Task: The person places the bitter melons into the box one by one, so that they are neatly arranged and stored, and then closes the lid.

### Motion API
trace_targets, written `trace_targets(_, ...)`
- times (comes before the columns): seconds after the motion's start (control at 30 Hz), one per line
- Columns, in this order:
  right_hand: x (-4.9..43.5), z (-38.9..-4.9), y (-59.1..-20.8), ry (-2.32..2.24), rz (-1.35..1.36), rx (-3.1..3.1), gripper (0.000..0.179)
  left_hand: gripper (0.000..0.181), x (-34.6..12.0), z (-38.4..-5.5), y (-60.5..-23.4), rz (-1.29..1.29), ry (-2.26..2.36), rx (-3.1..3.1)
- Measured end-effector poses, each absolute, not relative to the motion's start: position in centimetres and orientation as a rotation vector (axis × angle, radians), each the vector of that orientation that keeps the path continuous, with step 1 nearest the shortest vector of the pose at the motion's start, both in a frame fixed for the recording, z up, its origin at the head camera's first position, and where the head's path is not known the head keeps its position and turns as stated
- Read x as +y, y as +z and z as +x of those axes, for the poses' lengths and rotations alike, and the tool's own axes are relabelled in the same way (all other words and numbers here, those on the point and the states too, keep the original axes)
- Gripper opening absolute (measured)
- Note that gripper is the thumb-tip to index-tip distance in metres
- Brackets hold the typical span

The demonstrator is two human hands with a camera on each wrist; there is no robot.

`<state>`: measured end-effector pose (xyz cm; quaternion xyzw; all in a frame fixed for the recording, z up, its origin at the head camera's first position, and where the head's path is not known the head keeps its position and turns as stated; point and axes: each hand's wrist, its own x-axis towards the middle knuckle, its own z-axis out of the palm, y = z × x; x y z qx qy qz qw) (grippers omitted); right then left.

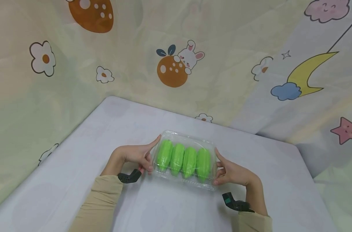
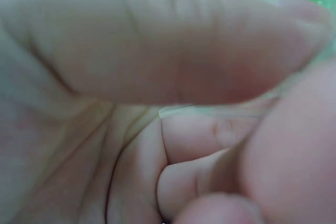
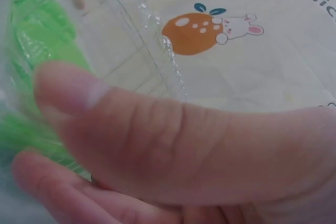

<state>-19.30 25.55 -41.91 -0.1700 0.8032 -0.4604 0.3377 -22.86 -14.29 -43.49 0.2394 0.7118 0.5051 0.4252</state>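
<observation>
A clear plastic clamshell box (image 1: 190,137) is held tilted over the white table in the head view. Side by side inside it lie several bright green, ridged, elongated pieces (image 1: 177,159). My left hand (image 1: 138,156) grips the box's left end, and my right hand (image 1: 234,172) grips the right end. Large in the left wrist view is that hand's thumb (image 2: 173,51), above curled fingers, with a bit of green at the upper right corner. The right wrist view has the right thumb (image 3: 157,145) across the clear plastic (image 3: 121,40), with green behind it.
The white tabletop (image 1: 170,209) spreads around both hands. Behind it hangs a pale curtain (image 1: 135,64) printed with oranges, rabbits, flowers and a moon. A black wrist device (image 1: 129,176) sits at the left wrist, another black wrist device (image 1: 236,203) at the right.
</observation>
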Motion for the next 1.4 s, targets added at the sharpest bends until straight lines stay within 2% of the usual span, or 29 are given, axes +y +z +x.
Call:
trace_targets(0.77,25.4,-19.4,-41.4,-1.189,-0.445,2.111,0.127,0.122,-14.2,-22.9,-42.6,0.620,1.220,1.815)
trace_targets(1.4,25.6,-19.3,-42.0,-1.202,-0.454,2.136,0.124,0.119,-14.1,-22.7,-42.9,0.509,1.244,1.871)
